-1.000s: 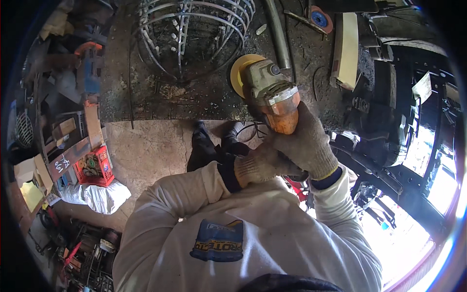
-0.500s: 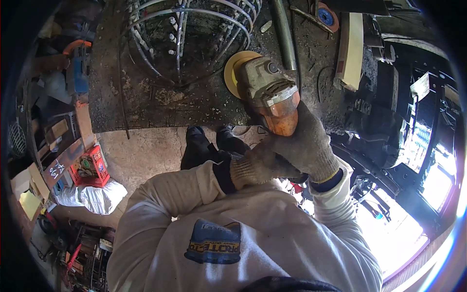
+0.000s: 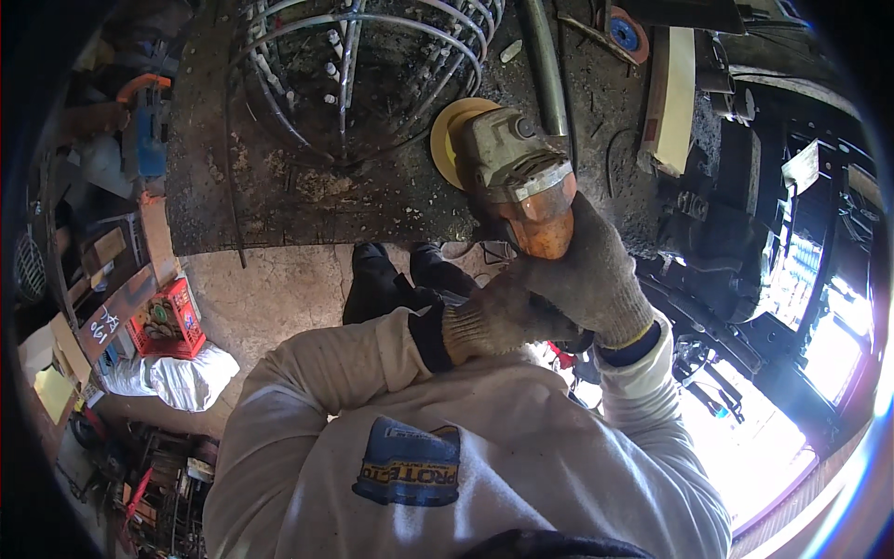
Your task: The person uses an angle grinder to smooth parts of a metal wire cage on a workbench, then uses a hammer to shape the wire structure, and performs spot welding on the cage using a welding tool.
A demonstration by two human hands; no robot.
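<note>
An angle grinder (image 3: 520,158) with a grey gear head and orange body lies at the front edge of the dark workbench (image 3: 307,210). Its round yellowish disc (image 3: 449,140) points toward the wire frame. My right hand (image 3: 596,275), in a grey knit glove, is closed around the rear of the grinder's body. My left hand (image 3: 503,317), gloved too, reaches across and tucks in beneath the right one. Its fingers look curled, but what they hold is hidden. A domed frame of bent metal rods (image 3: 345,84) stands on the bench beyond the disc.
A metal pipe (image 3: 543,65) and a disc with a blue centre (image 3: 626,35) lie at the back. A pale yellow bar (image 3: 672,102) is at the bench's right. A red crate (image 3: 168,321) sits on the left above a white sack (image 3: 177,375). My boots (image 3: 372,289) stand below the bench edge.
</note>
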